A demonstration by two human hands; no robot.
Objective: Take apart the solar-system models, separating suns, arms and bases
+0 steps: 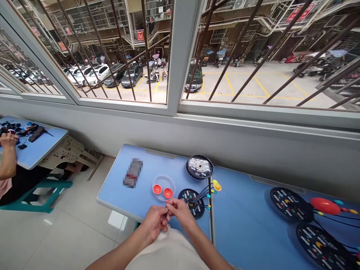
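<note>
My left hand [155, 222] and my right hand [180, 211] meet at the front edge of a blue table [135, 202], fingers pinched together on a tiny reddish piece I cannot make out. Just beyond them lies a clear round dish [163, 187] holding two red discs. To the right of the dish sits a black round board [191, 202] with thin wires ending in coloured beads [216, 186]. A black spool [200, 167] lies further back.
A blurred grey object [133, 173] rests on the table's left part. Two more black boards [291, 204] with a red oval piece [324, 205] lie at far right. Another person's hand [8, 140] works at a second blue table [33, 148] on the left. A barred window wall runs behind.
</note>
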